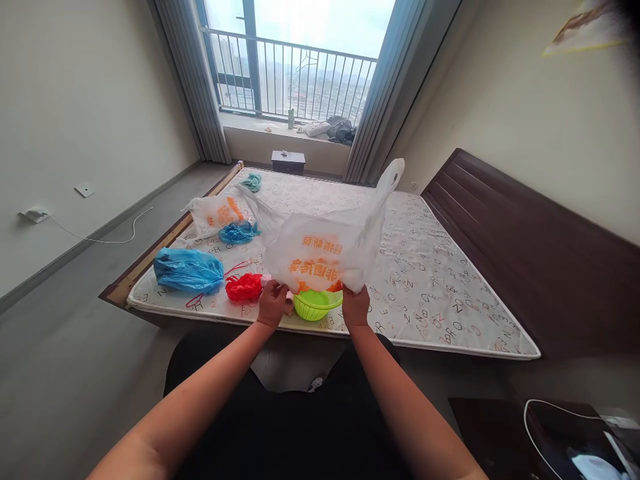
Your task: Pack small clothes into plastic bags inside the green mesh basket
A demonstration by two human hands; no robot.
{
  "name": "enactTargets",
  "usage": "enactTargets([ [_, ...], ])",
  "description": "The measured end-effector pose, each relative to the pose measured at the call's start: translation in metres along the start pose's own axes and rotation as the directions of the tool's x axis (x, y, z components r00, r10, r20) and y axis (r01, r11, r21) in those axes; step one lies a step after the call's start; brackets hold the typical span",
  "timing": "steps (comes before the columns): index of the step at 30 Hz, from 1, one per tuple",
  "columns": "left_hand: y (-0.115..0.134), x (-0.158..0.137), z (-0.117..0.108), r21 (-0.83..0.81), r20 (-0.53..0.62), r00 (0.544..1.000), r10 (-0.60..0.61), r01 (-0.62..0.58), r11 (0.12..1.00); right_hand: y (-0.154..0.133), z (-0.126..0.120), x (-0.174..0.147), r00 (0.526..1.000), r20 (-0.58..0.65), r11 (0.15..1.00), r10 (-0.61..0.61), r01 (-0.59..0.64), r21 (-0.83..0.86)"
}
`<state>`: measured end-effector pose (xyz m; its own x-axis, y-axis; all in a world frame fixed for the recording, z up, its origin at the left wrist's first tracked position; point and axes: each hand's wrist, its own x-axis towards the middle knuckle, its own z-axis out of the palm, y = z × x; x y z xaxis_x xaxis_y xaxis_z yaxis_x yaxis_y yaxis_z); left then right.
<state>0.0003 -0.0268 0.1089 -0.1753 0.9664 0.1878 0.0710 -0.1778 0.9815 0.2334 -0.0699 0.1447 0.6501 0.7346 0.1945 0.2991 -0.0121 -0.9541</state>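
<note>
Head view: 2 bare hands hold 1 white translucent plastic carrier bag (325, 230) with orange print. Left hand (273, 303): thumb and fingers clamped on the bag's lower left corner. Right hand (356, 307): clamped on the lower right corner, fingertips partly hidden by the film. The hands are apart from each other, with the film spread between them.

Bag location: raised above the near edge of a white letter-printed mattress (425, 267), handles uppermost; the right handle stands taller, the left leans outward. The lower edge partly hides a lime-green plastic basket (313, 308); cannot tell whether bag and basket touch.

Nearby: a crumpled red plastic bag (243, 287) just beside the left hand; farther left, a long puffed blue plastic bag (187, 270); beyond, a small crumpled blue plastic bundle (239, 232) and a second white bag with orange print (215, 212).

Handling estimate: very light, limp, no stiffness of its own; the upright handles probably owe their shape to creases and trapped air. Film likely slippery, with layers prone to slide or cling. Tear risk: moderate at the handle roots, low along the flat panel. Best hold: broad thumb-and-finger pinch at the 2 bottom corners, catching all layers, tension gentle and even.
</note>
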Motion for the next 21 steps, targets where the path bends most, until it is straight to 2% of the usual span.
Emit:
enactTargets([
  [2,-0.002,0.003,0.002,0.083,0.038,0.999,-0.038,0.034,0.996,0.005,0.005,0.002,0.999,0.03,0.999,-0.032,0.033,-0.039],
  [4,-0.006,0.006,0.003,0.254,0.151,0.982,-0.111,0.07,0.965,0.017,0.011,0.005,0.989,0.137,0.987,-0.061,0.08,-0.138],
  [7,-0.018,0.006,0.001,0.471,0.384,0.902,-0.197,-0.007,0.882,0.041,0.017,0.007,0.918,0.396,0.901,0.017,0.157,-0.404],
  [9,-0.025,0.002,-0.001,0.526,0.507,0.84,-0.192,-0.125,0.841,0.058,0.017,0.004,0.868,0.487,0.81,0.099,0.214,-0.546],
  [11,-0.032,-0.001,-0.003,0.512,0.601,0.786,-0.144,-0.24,0.825,0.071,0.015,0.0,0.852,0.511,0.761,0.113,0.256,-0.596],
  [15,-0.042,-0.006,-0.005,0.384,0.718,0.696,0.0,-0.396,0.834,0.093,0.008,-0.012,0.892,0.449,0.755,0.052,0.259,-0.602],
  [18,-0.046,-0.014,-0.008,0.378,0.762,0.647,0.012,-0.461,0.803,0.111,0.001,-0.021,0.905,0.424,0.776,0.036,0.242,-0.582],
  [21,-0.048,-0.029,-0.014,0.401,0.792,0.61,0.005,-0.527,0.749,0.129,-0.009,-0.033,0.877,0.48,0.822,-0.021,0.289,-0.491],
])
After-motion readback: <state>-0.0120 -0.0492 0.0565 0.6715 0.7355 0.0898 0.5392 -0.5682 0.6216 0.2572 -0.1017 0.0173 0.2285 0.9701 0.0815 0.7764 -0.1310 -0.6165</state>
